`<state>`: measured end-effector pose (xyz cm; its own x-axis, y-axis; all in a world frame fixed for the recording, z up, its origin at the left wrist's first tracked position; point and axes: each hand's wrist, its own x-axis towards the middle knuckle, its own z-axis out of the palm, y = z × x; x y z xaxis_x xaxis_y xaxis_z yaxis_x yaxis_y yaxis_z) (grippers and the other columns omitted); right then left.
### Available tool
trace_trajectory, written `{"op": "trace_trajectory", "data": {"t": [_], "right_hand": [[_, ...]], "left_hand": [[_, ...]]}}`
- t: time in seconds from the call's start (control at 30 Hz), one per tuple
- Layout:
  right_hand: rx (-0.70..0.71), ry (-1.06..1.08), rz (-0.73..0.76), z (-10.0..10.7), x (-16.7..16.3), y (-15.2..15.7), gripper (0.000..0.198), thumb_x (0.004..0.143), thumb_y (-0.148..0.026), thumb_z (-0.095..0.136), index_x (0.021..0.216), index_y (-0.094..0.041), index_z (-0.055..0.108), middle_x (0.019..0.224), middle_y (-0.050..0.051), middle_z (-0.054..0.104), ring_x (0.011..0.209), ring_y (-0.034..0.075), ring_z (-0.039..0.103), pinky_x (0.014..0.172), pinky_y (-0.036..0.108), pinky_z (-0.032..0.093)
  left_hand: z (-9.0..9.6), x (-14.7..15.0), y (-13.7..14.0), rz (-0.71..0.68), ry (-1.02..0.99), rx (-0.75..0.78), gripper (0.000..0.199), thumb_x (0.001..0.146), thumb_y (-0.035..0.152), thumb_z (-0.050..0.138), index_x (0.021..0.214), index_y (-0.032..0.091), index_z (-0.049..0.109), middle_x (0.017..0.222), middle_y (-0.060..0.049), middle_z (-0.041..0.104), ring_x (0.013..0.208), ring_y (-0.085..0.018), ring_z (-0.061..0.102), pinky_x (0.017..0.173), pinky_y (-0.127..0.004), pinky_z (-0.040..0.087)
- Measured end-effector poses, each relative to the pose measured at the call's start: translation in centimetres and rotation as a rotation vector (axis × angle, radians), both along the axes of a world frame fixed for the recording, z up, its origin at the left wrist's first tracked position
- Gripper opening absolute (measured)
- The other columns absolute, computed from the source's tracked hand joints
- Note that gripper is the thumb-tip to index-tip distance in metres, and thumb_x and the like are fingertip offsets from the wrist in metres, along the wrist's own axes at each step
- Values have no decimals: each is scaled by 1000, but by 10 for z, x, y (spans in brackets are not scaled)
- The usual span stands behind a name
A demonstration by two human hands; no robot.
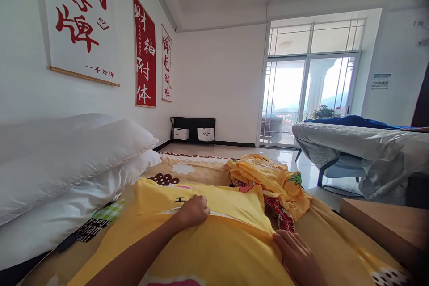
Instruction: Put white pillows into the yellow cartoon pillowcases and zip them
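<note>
A yellow pillowcase (231, 250) with printed patches lies in front of me on the bed, filled out from inside. Across it runs a long slit, and a strip of white shows through. My left hand (194, 210) is closed in a fist at this slit, gripping the edge of the fabric; whether a zip pull is in the fingers is hidden. At the slit's right end, my right hand (296, 254) has its fingers pressed together on the pillowcase's side edge, the thumb out of sight. Beyond it lies a crumpled heap of yellow cloth (264, 174).
White pillows (77, 156) are stacked at the left. A patterned bedsheet (335, 241) covers the bed. At the right are a cardboard box (385, 219) and a table under a plastic cover (351, 140). A low black rack (192, 125) stands by the far wall.
</note>
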<state>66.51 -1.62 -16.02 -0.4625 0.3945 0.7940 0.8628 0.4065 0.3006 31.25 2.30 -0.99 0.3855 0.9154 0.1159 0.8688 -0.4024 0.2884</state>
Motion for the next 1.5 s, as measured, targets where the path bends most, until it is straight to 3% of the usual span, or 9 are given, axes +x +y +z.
{"op": "trace_trajectory", "data": {"t": [0.23, 0.5, 0.6, 0.77, 1.0, 1.1, 1.27, 1.37, 1.5], "right_hand": [[80, -51, -17, 5, -6, -7, 32, 78, -12, 44, 103, -20, 61, 94, 5, 68, 84, 17, 61, 79, 27, 47], [77, -43, -11, 11, -3, -13, 23, 92, -21, 41, 98, -22, 62, 91, 4, 67, 79, 16, 60, 74, 25, 46], [81, -49, -14, 13, -5, -15, 24, 93, -22, 39, 99, -21, 62, 91, 5, 67, 78, 16, 60, 74, 25, 45], [77, -66, 3, 14, -6, -17, 23, 92, -26, 41, 102, -20, 62, 93, 5, 67, 81, 16, 61, 76, 25, 46], [59, 11, -5, 8, 2, -3, 23, 92, -31, 43, 93, -25, 66, 90, 3, 70, 80, 16, 63, 73, 28, 46], [3, 107, -7, 23, -17, -5, 26, 91, -34, 46, 107, -25, 63, 100, 4, 70, 90, 18, 64, 79, 30, 48], [-126, 138, 41, 57, -73, -10, 40, 89, -42, 52, 126, -27, 54, 114, 3, 67, 100, 20, 62, 82, 32, 49], [-269, 120, 99, 62, -93, -4, 28, 89, -42, 55, 112, -28, 62, 104, 3, 69, 90, 19, 64, 78, 31, 49], [-345, 242, 176, 55, -95, 5, 20, 94, -33, 48, 84, -24, 63, 79, 2, 66, 73, 15, 60, 68, 28, 48]], "left_hand": [[-9, -75, -2, 103, -96, 6, 16, 81, 17, 40, 66, 19, 44, 70, -1, 60, 63, -13, 50, 55, -25, 27], [-12, -143, -25, 343, 125, 254, 19, 86, 18, 36, 74, 19, 50, 80, -6, 62, 81, -21, 56, 75, -32, 34], [-22, -172, -19, 381, 127, 273, 19, 85, 17, 36, 73, 19, 50, 88, -8, 61, 89, -21, 56, 78, -32, 36], [-51, -211, 3, 342, -3, 171, 19, 82, 20, 38, 64, 20, 44, 82, -6, 58, 78, -18, 56, 74, -29, 39], [-53, -218, 13, 261, -249, 154, 19, 75, 31, 42, 60, 21, 46, 72, -3, 55, 71, -18, 52, 70, -30, 40], [-47, -216, 12, 185, -334, 135, 24, 76, 39, 41, 63, 21, 48, 72, -2, 55, 71, -18, 52, 68, -29, 41], [-50, -216, 12, 235, -291, 171, 24, 75, 39, 42, 61, 21, 49, 72, -2, 56, 70, -18, 54, 69, -30, 43], [-55, -211, 6, 256, -252, 288, 20, 77, 33, 43, 64, 21, 51, 79, -6, 59, 78, -20, 57, 77, -34, 45], [-57, -195, -14, 93, -279, 378, 22, 85, 32, 44, 98, 21, 59, 105, -8, 62, 102, -23, 56, 93, -37, 43]]}}
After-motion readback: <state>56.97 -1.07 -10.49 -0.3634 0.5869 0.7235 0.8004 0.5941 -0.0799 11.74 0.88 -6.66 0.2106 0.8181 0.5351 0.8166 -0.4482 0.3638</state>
